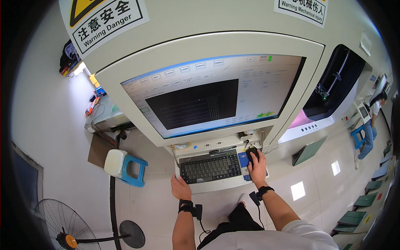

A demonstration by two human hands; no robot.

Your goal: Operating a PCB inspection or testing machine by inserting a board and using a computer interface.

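Observation:
My right hand (257, 166) rests over a black computer mouse (250, 152), which sits on a blue pad at the right of the pull-out tray. At the tray's left front corner, my left hand (181, 188) is closed around the edge of the keyboard tray (221, 186), thumb on top. Between the hands lies a black keyboard (211, 169); neither hand touches its keys. A pen (221, 150) lies behind the keyboard. Above the tray, a monitor (266, 96) set in the machine's cabinet displays a window with a black panel and rows of buttons.
A blue stool with a white seat (116, 163) stands at the left, near a standing fan (68, 239). To the right, the cabinet has a dark opening (333, 83) with a mechanism inside. Green boards (309, 151) lean low, and another person (371, 125) sits farther right.

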